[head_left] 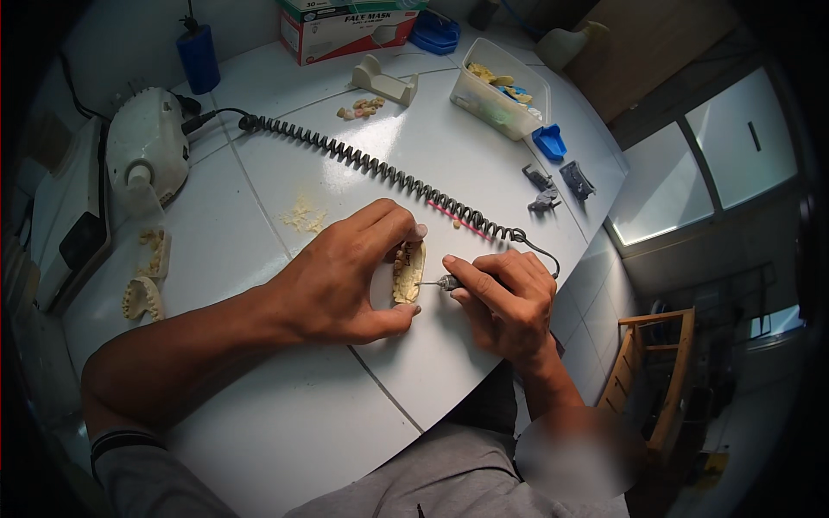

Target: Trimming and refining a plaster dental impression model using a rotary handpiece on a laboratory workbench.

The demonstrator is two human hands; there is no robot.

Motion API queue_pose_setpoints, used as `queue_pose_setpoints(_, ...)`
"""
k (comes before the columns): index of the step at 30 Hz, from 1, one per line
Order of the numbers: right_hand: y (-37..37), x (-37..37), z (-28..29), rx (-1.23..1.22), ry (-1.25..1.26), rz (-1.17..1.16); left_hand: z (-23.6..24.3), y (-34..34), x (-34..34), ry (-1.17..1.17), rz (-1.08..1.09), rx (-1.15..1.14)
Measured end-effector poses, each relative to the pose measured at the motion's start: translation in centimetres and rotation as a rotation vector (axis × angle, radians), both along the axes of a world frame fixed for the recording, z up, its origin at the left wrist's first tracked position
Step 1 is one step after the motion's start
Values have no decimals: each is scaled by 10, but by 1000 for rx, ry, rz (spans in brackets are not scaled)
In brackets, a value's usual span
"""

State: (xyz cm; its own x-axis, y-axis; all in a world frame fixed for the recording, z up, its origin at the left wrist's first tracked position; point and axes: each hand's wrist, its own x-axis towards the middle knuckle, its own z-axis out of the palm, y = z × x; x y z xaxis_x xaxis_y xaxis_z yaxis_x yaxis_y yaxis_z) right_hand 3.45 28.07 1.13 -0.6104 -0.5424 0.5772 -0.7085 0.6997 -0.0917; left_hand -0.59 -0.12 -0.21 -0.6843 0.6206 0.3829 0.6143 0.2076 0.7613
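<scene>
My left hand point(350, 276) grips a yellowish dental plaster model point(409, 272) between the thumb at its near end and the fingers at its far end. Pinched in my right hand point(509, 302) is a dental micromotor handpiece point(451, 282), its thin metal bur pointing left. The bur's tip meets the model's right side, or lies very close to it. From the handpiece a black coiled cord point(371, 164) runs across the tabletop to a white control unit point(148, 151) at the far left.
Plaster crumbs point(304, 216) lie left of the cord. Two dental casts point(142, 299) rest at left. Farther back are small tooth pieces point(360, 109), a cream stand point(384, 82), a mask box point(345, 34) and a clear plastic tub point(501, 108). Grey parts point(542, 188) sit near the right edge.
</scene>
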Motion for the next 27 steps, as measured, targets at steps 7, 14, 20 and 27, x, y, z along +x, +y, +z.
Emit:
queue_pose_setpoints(7,-1,2,3,1,-7,7,1,-1,0,-6,-8,5)
queue_pose_setpoints(14,1,3,2,-33,-1,-41,1,0,2,-24,1,9)
queue_pose_setpoints(20,-1,0,1,-30,-18,-111,3,-1,0,-35,1,-6)
queue_pose_setpoints(27,-2,-2,1,0,-6,-116,0,0,-1,-22,5,29)
